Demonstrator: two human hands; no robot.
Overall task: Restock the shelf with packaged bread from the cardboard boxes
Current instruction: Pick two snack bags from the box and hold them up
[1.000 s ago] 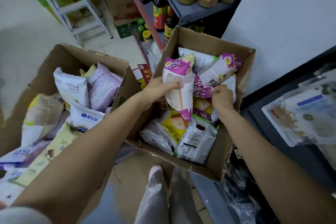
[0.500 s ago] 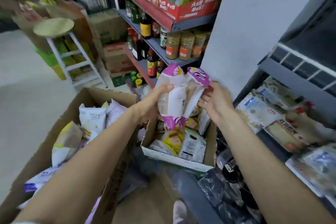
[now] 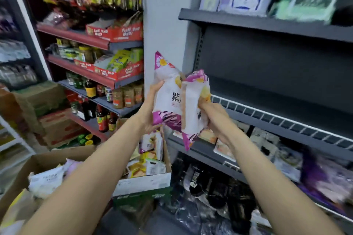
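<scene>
Here, left hand [image 3: 152,108] and right hand [image 3: 214,114] each grip white-purple bread packet [image 3: 168,99], upright, side by side.

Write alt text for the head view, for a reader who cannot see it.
Two bare hands lift two purple-and-white bread packets toward an empty dark shelf, the left hand holding one, the right hand the other. Below stand open cardboard boxes of packets.
</scene>
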